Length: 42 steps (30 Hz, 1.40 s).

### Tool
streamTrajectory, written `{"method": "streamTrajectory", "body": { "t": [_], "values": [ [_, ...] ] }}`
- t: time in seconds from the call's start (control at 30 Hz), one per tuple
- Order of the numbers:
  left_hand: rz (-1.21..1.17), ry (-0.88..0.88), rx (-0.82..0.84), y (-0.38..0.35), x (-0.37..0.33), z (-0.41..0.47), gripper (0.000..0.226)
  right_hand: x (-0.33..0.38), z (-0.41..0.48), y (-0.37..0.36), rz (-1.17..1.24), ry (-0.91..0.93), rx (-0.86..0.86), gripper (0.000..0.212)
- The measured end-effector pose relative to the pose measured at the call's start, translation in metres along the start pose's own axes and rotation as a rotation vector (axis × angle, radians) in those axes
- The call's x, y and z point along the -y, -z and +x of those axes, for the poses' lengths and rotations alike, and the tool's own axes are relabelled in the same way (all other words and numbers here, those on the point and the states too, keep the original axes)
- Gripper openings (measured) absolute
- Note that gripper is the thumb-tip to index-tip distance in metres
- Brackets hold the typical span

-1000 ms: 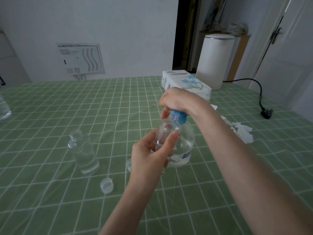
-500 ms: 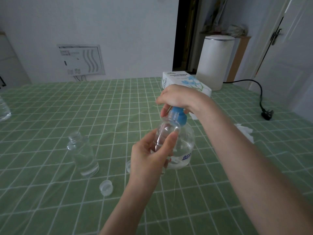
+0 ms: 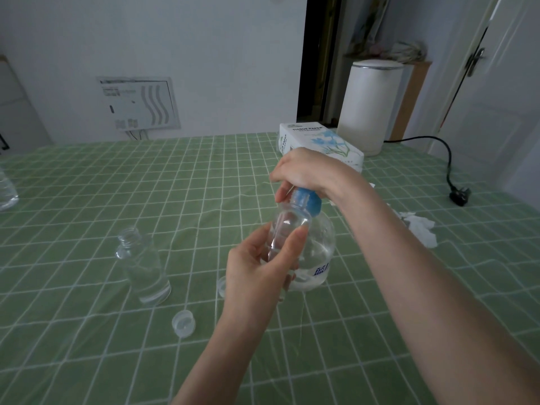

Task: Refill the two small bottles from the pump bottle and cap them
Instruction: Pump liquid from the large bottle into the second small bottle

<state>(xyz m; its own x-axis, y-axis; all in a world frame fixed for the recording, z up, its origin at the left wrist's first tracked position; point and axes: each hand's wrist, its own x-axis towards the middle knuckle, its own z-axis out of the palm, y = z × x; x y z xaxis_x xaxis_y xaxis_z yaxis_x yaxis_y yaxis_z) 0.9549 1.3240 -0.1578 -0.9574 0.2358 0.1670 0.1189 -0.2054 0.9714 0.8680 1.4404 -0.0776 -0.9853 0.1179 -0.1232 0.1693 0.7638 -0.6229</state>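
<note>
1. While your left hand (image 3: 257, 273) grips one small bottle (image 3: 287, 229) lifted against the blue collar of the pump bottle (image 3: 318, 258), your right hand (image 3: 304, 171) is curled over the pump top.
2. The pump bottle is near the middle of the table (image 3: 87, 185).
3. The other small bottle (image 3: 143, 267) stands open toward the left edge, with a loose cap (image 3: 183, 322) nearer the front edge.
4. A tissue box (image 3: 318, 141) sits by the far edge.
</note>
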Motion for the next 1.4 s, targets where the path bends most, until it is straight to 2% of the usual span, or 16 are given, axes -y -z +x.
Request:
{"method": "streamTrajectory", "body": {
  "t": [0.13, 0.57, 0.87, 1.2, 1.4],
  "values": [
    [0.004, -0.002, -0.011, -0.001, -0.001, 0.001, 0.031, 0.005, -0.003, 0.005, -0.015, 0.012, -0.026, 0.03],
    [0.036, -0.035, -0.012, 0.0, 0.002, -0.001, 0.032, -0.004, 0.003, -0.005, -0.012, 0.007, 0.047, 0.036],
    [0.031, -0.019, -0.01, 0.0, 0.001, 0.001, 0.029, 0.004, -0.003, 0.006, -0.019, 0.013, -0.007, 0.033],
    [0.036, -0.015, -0.021, 0.001, 0.004, 0.001, 0.036, -0.002, 0.004, -0.003, -0.011, 0.005, 0.053, 0.033],
    [0.016, -0.017, -0.005, 0.0, 0.004, 0.0, 0.031, -0.002, 0.002, -0.005, 0.014, 0.007, 0.05, 0.031]
  ]
}}
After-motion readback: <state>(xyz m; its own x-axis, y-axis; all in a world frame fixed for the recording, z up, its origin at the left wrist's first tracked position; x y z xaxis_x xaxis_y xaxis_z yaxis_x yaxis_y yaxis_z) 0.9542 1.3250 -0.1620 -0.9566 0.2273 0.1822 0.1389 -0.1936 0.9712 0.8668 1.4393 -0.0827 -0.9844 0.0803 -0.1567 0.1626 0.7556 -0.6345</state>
